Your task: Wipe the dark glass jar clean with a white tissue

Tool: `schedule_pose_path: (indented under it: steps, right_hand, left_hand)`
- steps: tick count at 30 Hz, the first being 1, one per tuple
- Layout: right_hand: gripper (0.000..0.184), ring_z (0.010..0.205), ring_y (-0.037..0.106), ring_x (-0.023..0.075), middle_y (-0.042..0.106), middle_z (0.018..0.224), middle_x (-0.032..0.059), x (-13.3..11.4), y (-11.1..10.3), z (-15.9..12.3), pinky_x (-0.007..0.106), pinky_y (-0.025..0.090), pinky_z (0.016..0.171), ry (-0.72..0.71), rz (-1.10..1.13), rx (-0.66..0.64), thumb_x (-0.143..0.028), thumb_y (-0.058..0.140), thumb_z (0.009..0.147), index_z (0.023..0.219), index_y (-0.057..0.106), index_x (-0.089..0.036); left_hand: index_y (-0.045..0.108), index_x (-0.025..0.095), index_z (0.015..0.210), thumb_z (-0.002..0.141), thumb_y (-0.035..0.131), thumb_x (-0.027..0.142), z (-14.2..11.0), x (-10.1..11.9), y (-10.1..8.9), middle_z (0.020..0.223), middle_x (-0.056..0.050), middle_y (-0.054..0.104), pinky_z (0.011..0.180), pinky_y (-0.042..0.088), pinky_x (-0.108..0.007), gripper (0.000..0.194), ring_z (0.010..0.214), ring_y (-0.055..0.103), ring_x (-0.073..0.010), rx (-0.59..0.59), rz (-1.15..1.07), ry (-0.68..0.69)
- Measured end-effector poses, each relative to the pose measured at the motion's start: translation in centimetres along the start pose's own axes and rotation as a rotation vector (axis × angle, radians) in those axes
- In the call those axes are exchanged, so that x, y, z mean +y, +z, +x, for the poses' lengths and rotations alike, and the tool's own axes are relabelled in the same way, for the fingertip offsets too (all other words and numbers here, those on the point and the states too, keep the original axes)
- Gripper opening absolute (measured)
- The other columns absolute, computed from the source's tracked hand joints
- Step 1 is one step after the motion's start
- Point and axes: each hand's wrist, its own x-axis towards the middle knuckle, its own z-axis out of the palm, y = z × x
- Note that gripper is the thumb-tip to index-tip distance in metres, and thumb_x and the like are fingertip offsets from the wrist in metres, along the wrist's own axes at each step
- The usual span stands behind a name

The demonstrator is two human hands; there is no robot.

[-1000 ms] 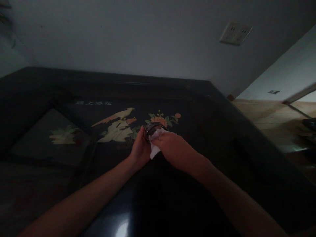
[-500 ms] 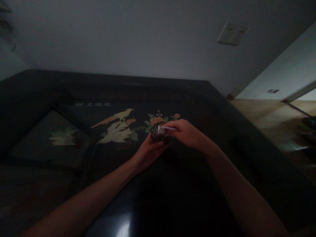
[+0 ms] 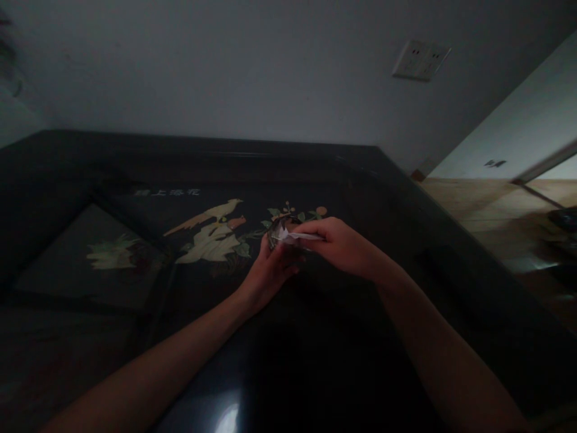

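Note:
My left hand (image 3: 267,273) is wrapped round a see-through glass (image 3: 275,230), holding it tilted over the dark table (image 3: 351,337). Between the fingers of my right hand (image 3: 341,245) is a crumpled white tissue (image 3: 300,236), its end at the mouth of the glass. Whether the tissue reaches inside cannot be told in this dim light. The fingertips of my left hand lie partly in shadow. Behind the glass, a picture of flowers, a bird (image 3: 220,210) and pale characters decorates the tabletop.
A pale wall (image 3: 252,72) rises along the table's far edge, with a white double socket (image 3: 421,60) on it. To the right lies a wooden floor (image 3: 469,204) with dark items (image 3: 565,219) at the frame's edge. The glossy tabletop mirrors light at the front.
The glass has tilted or turned a little to the left in my left hand. The white tissue has shifted slightly left along its rim; both hands keep their hold.

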Motion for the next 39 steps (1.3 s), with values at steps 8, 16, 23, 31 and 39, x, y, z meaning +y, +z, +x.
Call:
schedule_pose_path:
  steps: [8, 16, 23, 31, 39]
  right_hand:
    - [0.029, 0.089, 0.067, 0.0164, 0.073, 0.101, 0.0055, -3.1, 1.7, -0.7, 0.025, 0.046, 0.079, 0.042, -0.184, -0.044, -0.004, 0.049, 0.085, 0.102, 0.07, -0.016]
    - [0.035, 0.103, 0.066, 0.0249, 0.07, 0.113, 0.014, -3.5, 3.1, -1.3, 0.037, 0.051, 0.086, 0.008, -0.656, -0.137, -0.007, 0.041, 0.092, 0.119, 0.063, -0.012]
    - [0.032, 0.108, 0.064, 0.0246, 0.068, 0.116, 0.0181, -4.2, 4.7, -1.1, 0.037, 0.044, 0.101, -0.047, -0.854, -0.139, -0.006, 0.044, 0.092, 0.12, 0.061, -0.004]
    - [0.033, 0.105, 0.065, 0.0265, 0.069, 0.112, 0.0197, -3.5, 6.3, -1.0, 0.039, 0.047, 0.095, -0.019, -0.901, -0.032, -0.008, 0.041, 0.094, 0.121, 0.059, -0.002]
    - [0.028, 0.11, 0.062, 0.0262, 0.069, 0.115, 0.0171, -2.9, 6.3, -0.7, 0.04, 0.041, 0.103, -0.048, -0.947, -0.034, -0.009, 0.046, 0.092, 0.11, 0.066, -0.005]
  left_hand:
    - [0.066, 0.02, 0.103, 0.09, 0.046, 0.055, 0.0, 0.4, 0.2, 0.096, -0.005, 0.072, 0.084, 0.049, -0.032, 0.043, 0.089, 0.065, -0.0187, 0.025, -0.182, -0.107]
    - [0.069, 0.014, 0.091, 0.096, 0.03, 0.051, 0.4, 1.5, 1.0, 0.078, -0.007, 0.073, 0.087, 0.049, -0.032, 0.055, 0.09, 0.068, -0.0222, 0.133, -0.191, -0.193]
    - [0.069, 0.015, 0.098, 0.093, 0.038, 0.053, 0.5, 1.5, 0.3, 0.082, -0.007, 0.073, 0.088, 0.049, -0.033, 0.049, 0.09, 0.068, -0.022, 0.173, -0.251, -0.18]
    - [0.069, 0.013, 0.101, 0.094, 0.039, 0.049, 0.4, 1.4, 0.5, 0.089, -0.007, 0.073, 0.092, 0.047, -0.029, 0.047, 0.095, 0.067, -0.0201, 0.16, -0.274, -0.138]
    - [0.07, 0.015, 0.094, 0.096, 0.035, 0.046, 0.5, 1.3, 0.7, 0.083, -0.006, 0.073, 0.093, 0.047, -0.031, 0.047, 0.096, 0.067, -0.0202, 0.17, -0.279, -0.102]
